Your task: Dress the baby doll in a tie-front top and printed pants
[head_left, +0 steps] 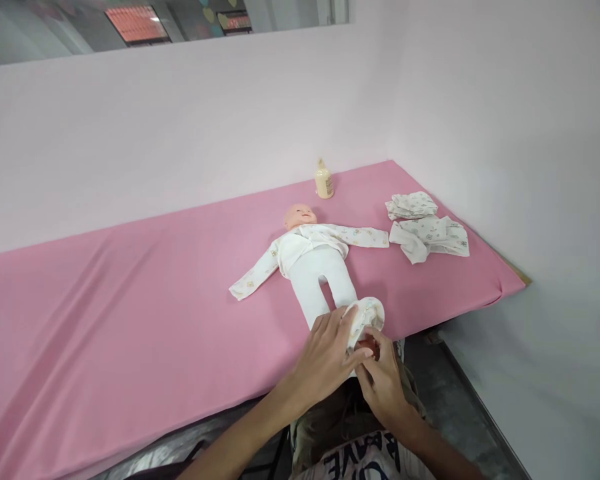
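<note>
A baby doll [307,247] lies on its back on the pink-covered table, its head toward the wall and its legs toward me. It wears a white printed long-sleeved top and white leggings [321,270]. Beside the doll's lower legs, at the table's front edge, I hold a small, bunched white printed baby garment [370,312]; its exact kind is unclear. My left hand [325,353] is closed on its left side, and my right hand [383,377] pinches its lower edge. My hands cover the doll's feet.
A cream pump bottle [324,181] stands near the wall behind the doll's head. Two folded white printed baby clothes [413,205] [433,237] lie at the right. The pink table cover [130,320] stretches left, walls bound the back and right, and a mirror [180,23] hangs above.
</note>
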`<act>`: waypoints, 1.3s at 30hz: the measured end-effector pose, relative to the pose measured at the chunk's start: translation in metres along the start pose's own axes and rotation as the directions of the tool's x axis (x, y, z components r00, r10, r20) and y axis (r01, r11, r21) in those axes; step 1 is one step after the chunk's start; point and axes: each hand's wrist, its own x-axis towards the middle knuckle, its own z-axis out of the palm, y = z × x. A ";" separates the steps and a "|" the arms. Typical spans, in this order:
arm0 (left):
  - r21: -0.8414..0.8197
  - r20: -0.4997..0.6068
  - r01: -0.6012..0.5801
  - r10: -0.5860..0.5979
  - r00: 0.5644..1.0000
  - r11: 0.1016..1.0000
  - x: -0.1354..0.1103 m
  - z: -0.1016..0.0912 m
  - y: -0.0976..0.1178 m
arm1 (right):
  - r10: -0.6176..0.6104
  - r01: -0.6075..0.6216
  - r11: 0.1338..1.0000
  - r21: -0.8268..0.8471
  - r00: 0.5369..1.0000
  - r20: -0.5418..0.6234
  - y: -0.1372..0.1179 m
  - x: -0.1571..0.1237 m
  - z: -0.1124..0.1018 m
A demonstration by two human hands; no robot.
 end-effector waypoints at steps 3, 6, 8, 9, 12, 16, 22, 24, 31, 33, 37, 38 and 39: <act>0.077 -0.023 0.018 -0.017 1.000 0.997 0.001 0.006 0.000 | 0.013 -0.012 0.996 0.091 1.000 -0.015 0.006 -0.005 -0.006; 0.097 -0.015 -0.014 0.015 1.000 0.995 0.003 0.008 -0.003 | 0.070 -0.067 0.986 0.154 0.997 -0.015 0.016 -0.010 -0.011; 0.096 -0.008 -0.032 0.033 0.999 0.995 0.002 0.009 -0.006 | 0.143 -0.141 0.973 0.185 0.990 0.000 0.022 -0.013 -0.012; 0.103 -0.003 -0.037 0.038 0.999 0.994 0.001 0.009 -0.007 | 0.190 -0.188 0.962 0.197 0.982 0.008 0.025 -0.015 -0.012; 0.159 0.009 -0.053 0.053 0.999 0.986 -0.002 0.013 -0.011 | 0.300 -0.301 0.931 0.207 0.953 0.038 0.032 -0.015 -0.010; 0.247 -0.017 -0.084 0.091 0.996 0.965 -0.003 0.019 -0.013 | 0.245 -0.255 0.962 0.099 0.964 0.098 0.039 -0.009 -0.008; 0.422 -0.142 -0.026 0.095 0.985 0.906 -0.001 0.030 -0.012 | 0.154 -0.146 0.987 -0.070 0.979 0.132 0.059 0.016 -0.016; 0.464 -0.169 -0.009 0.098 0.981 0.886 -0.001 0.033 -0.013 | 0.121 -0.102 0.989 -0.110 0.977 0.176 0.068 0.027 -0.020; 0.195 -0.131 0.011 0.015 0.991 0.981 0.003 0.025 -0.021 | 0.017 0.002 0.999 -0.045 0.906 0.422 0.086 0.069 -0.031; 0.087 -0.112 0.033 -0.024 0.993 0.996 0.005 0.024 -0.024 | 0.026 -0.032 0.999 0.003 0.859 0.512 0.085 0.075 -0.031; 0.004 -0.070 0.006 -0.005 0.998 1.000 -0.001 0.017 -0.034 | 0.026 -0.070 0.996 0.049 0.795 0.606 0.083 0.082 -0.036; -0.017 -0.064 0.005 -0.006 0.998 1.000 -0.006 0.012 -0.038 | 0.026 -0.085 0.994 0.064 0.777 0.629 0.083 0.084 -0.040; -0.044 -0.062 0.021 -0.023 0.998 0.999 -0.012 0.007 -0.042 | 0.032 -0.111 0.991 0.081 0.757 0.652 0.083 0.087 -0.046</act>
